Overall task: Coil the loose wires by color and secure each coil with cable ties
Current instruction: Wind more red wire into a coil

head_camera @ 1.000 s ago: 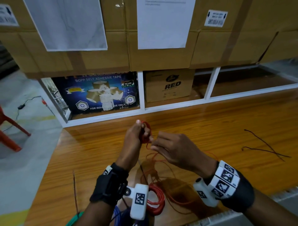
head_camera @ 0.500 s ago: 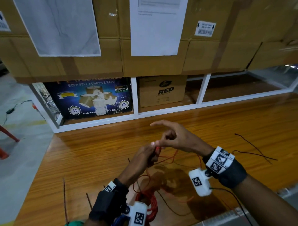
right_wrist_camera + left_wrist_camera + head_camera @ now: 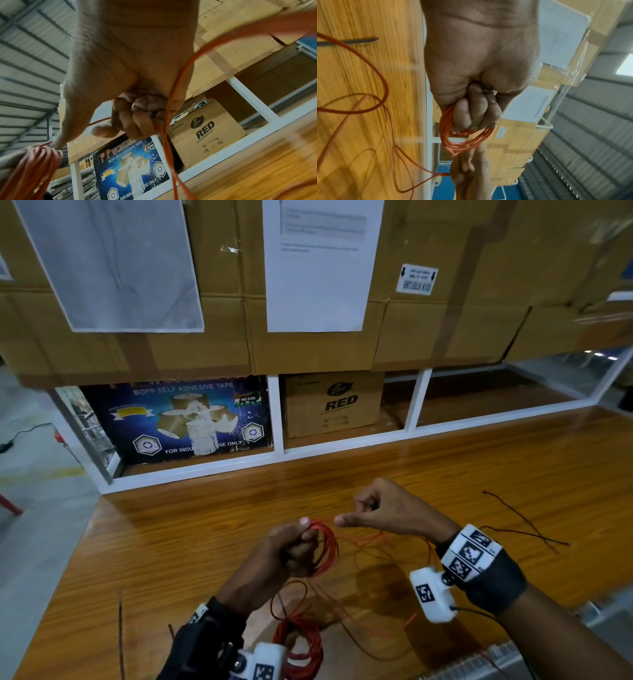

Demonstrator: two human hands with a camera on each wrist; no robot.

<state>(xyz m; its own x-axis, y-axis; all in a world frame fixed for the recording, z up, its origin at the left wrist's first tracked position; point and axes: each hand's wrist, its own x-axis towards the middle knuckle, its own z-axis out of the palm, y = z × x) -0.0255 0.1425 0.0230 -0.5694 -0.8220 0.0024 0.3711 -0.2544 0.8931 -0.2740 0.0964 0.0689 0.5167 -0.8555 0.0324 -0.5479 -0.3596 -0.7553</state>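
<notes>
Winding the red wire

Our left hand (image 3: 291, 546) grips the red coil (image 3: 327, 546); our right hand (image 3: 387, 511), just right of it, pinches the loose strand (image 3: 173, 97).

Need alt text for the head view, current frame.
A left hand grips a small coil of red wire above a wooden table, while the right hand pinches the loose strand feeding it. More red wire lies below; cardboard boxes sit behind.

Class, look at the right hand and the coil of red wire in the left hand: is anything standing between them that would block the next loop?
Nothing visible does. The left hand grips the red coil, and the right hand, holding the loose red wire, sits just beside it with only open air between.
</notes>
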